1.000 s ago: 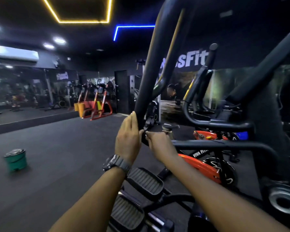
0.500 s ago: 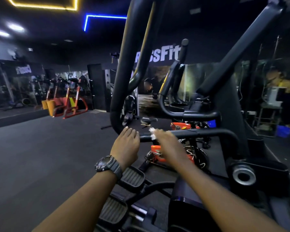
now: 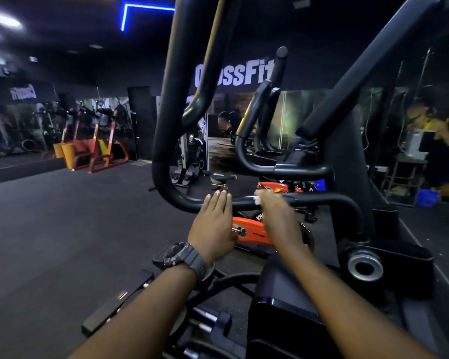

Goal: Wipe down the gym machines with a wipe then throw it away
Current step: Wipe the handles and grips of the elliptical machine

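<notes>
Pressing a white wipe (image 3: 257,200) against the black horizontal handrail (image 3: 319,197) of the gym machine, the right hand (image 3: 275,216) has its fingers curled over wipe and bar. Left hand (image 3: 213,224) lies just left, fingers straight and together, tips touching the same rail; a wristwatch (image 3: 179,257) sits on that wrist

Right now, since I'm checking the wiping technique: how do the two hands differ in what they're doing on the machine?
The right hand holds a white wipe against the horizontal black bar; the left hand holds nothing. The left hand's fingers are straight, tips at the bar's curved end, while the right hand's curl over the wipe. The left wrist wears a dark watch; the right wrist is bare. Both reach forward to the same bar.
</notes>
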`<state>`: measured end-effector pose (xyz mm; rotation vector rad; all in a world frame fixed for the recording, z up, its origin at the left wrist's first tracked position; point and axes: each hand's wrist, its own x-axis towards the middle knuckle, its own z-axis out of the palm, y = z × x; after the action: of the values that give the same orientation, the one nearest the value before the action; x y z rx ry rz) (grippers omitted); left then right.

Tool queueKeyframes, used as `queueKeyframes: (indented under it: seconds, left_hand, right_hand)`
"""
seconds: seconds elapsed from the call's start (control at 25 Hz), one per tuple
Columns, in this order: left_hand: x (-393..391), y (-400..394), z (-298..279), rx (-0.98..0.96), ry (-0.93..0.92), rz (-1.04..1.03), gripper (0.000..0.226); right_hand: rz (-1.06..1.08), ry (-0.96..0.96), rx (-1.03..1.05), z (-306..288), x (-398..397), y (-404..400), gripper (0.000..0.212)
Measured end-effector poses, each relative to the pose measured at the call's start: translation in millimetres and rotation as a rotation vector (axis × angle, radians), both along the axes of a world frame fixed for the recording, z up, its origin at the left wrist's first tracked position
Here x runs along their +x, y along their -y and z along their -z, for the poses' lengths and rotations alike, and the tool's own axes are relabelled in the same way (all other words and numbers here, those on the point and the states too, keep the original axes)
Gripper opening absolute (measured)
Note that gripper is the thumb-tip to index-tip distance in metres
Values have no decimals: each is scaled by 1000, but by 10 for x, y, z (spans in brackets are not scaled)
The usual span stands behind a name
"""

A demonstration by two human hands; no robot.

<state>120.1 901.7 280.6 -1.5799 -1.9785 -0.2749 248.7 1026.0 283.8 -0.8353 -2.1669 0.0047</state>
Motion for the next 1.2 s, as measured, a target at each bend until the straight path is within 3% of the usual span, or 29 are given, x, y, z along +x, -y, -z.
queueKeyframes:
  seconds: [0.12,0.28,0.44,0.6,0.68,0.84,0.88,1.04,1.12,1.2]
  left_hand:
    - [194,-212,15,-10,35,49,93]
    - [230,-315,84,18,39,33,100]
    - [537,-632,55,-10,25,89,105]
    - [504,-656,108,29,24,113,107]
    - [601,-724,78,25,23,116,112]
    - [878,-1006,29,-18,25,177,115]
    - [889,-1026,27,-25,18,186,113]
    - [1042,-1176,-26,-16,38,190,108]
    - [1254,-1387,-82,-39,38,237,103]
    - [1351,-1517,-102,-65,47,244,100]
  right_hand:
    - [-127,60,55,102,91,-94,50]
    - [202,-151,-50,-51,722,-574,45]
    - [-73,50,131,122,368,-379,60]
    - [291,-50,-81,-42,1507,-1063,42]
    - [379,-107,-91,21,1522,-1069,38]
    - [-31,-19,121,143,906,-887,46]
    - [-39,-14,107,101,1084,-1023,45]
    - [313,-175,-108,105,1561,-1307,35]
    - [90,-186,51,163,1179,-1143,38]
    - [-18,-253,85,212,1186,-1164,37]
